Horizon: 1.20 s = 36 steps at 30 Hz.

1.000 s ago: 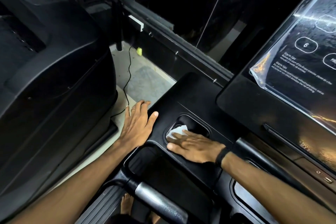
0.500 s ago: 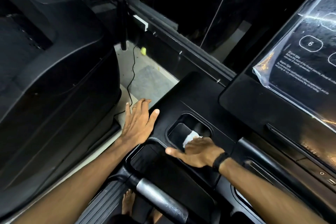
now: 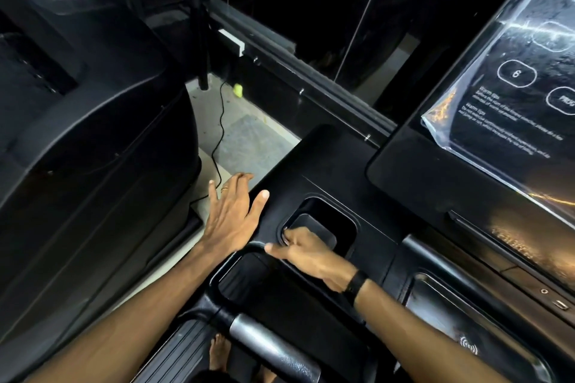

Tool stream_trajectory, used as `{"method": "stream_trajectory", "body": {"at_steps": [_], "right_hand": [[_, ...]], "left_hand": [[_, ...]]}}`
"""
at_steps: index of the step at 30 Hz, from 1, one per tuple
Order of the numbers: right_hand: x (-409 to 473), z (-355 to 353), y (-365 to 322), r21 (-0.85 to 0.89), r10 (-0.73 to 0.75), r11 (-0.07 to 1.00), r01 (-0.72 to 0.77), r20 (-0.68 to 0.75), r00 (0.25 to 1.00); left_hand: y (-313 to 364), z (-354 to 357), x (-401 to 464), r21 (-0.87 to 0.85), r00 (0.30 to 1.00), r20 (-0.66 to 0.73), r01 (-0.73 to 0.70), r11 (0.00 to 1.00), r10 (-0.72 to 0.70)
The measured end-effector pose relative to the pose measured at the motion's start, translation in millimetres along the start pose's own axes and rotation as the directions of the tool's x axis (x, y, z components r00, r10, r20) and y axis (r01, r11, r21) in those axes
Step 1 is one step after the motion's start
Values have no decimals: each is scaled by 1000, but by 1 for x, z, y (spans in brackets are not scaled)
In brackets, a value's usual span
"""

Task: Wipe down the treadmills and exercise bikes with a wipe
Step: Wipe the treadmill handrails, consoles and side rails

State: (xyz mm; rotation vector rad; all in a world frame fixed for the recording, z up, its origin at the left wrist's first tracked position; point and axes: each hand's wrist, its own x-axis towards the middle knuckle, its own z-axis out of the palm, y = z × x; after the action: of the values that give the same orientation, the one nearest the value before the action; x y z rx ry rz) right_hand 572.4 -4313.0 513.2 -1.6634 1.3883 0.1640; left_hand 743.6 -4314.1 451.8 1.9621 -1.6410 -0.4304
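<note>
I stand at a black treadmill console (image 3: 326,165) with a rectangular cup recess (image 3: 329,221) in its left wing. My right hand (image 3: 311,253), a black band on its wrist, reaches into the recess. Its fingers curl down into the near left corner, and the thumb lies along the rim. The white wipe is hidden under those fingers. My left hand (image 3: 231,218) lies flat on the console's left edge with its fingers straight and spread, holding nothing.
The display panel (image 3: 513,102) under clear plastic film rises at the right. A silver-banded handlebar (image 3: 267,342) crosses below my arms. A neighbouring black machine (image 3: 93,134) fills the left. Between the two machines, a black cable (image 3: 219,134) and a small yellow object (image 3: 238,89) lie on the floor.
My right hand has slid from the recess's right side to its near left corner, and its fingers have curled over the wipe, which no longer shows. My left hand has stayed put.
</note>
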Motion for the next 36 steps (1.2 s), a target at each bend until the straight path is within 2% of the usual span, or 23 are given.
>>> {"method": "stream_trajectory", "body": {"at_steps": [2, 4, 6, 7, 9, 10, 11, 12, 14, 15, 17, 20, 22, 24, 26, 27, 29, 31, 32, 33, 34, 35, 36], "right_hand": [[-7, 2, 3, -163, -104, 984, 73, -189, 977], [-15, -3, 1, -257, -233, 956, 143, -364, 902], [-22, -14, -10, -327, -352, 920, 214, -459, 816], [-23, -22, -18, -356, -413, 899, 253, -503, 759], [-19, -39, -32, -495, -575, 811, 313, -573, 583], [-16, -44, -37, -583, -644, 753, 306, -555, 527], [-9, -45, -36, -646, -676, 704, 294, -483, 556], [-4, -42, -32, -659, -650, 695, 287, -403, 645], [6, -34, -22, -594, -500, 757, 271, -261, 826], [10, -29, -13, -571, -476, 776, 269, -250, 843], [21, -25, -4, -622, -536, 726, 291, -247, 808], [45, -28, 8, -749, -542, 581, 319, -63, 838], [74, -47, 9, -758, -488, 617, 213, -156, 859], [107, -78, 6, -672, -321, 741, -3, -358, 877], [126, -90, -1, -588, -181, 795, -147, -462, 868], [126, -82, -2, -608, -215, 786, -110, -436, 874], [105, -54, -7, -705, -402, 692, 157, -196, 894], [84, -46, 4, -746, -522, 570, 343, -6, 853], [85, -56, 13, -749, -545, 569, 339, -35, 838], [88, -71, 21, -738, -538, 620, 266, -153, 829], [90, -88, 32, -673, -478, 724, 149, -334, 812], [90, -103, 42, -530, -338, 847, 26, -501, 797], [87, -109, 50, -385, -187, 921, -53, -558, 808]], "left_hand": [[-1, 0, -1, -8, 1000, 6, 1, 1000, -1], [-1, 1, 1, -12, 1000, 1, 9, 1000, -9], [-1, 0, 0, -14, 1000, -9, 8, 1000, -8], [-2, 0, -1, -22, 1000, -17, 9, 1000, -9], [-2, 0, -2, -43, 999, -38, 16, 999, -18], [-2, -1, -2, -54, 998, -53, 25, 998, -28], [-1, -2, -4, -60, 997, -67, 31, 998, -35], [-1, -1, -5, -65, 996, -79, 39, 997, -44], [-1, -3, -5, -77, 993, -102, 55, 996, -62], [0, -3, -6, -84, 992, -105, 62, 995, -70], [2, -4, -5, -91, 990, -121, 66, 994, -77], [3, -4, -6, -86, 990, -126, 50, 995, -61], [0, -3, -6, -82, 991, -120, 47, 996, -56], [-1, -2, -4, -73, 992, -115, 45, 996, -53], [-2, 0, -4, -67, 993, -115, 35, 997, -42], [-2, 0, -4, -69, 992, -123, 33, 997, -42], [-3, -1, -3, -70, 991, -131, 33, 997, -42], [-2, -1, -2, -38, 994, -109, 26, 999, -30], [-1, -1, -1, -17, 996, -90, 16, 1000, -18], [0, -1, -1, 0, 998, -69, 0, 1000, 0], [0, -2, -1, 11, 998, -51, -22, 1000, 22], [1, -3, 0, 17, 998, -42, -43, 999, 44], [2, -3, 1, 24, 998, -35, -61, 998, 61]]}}
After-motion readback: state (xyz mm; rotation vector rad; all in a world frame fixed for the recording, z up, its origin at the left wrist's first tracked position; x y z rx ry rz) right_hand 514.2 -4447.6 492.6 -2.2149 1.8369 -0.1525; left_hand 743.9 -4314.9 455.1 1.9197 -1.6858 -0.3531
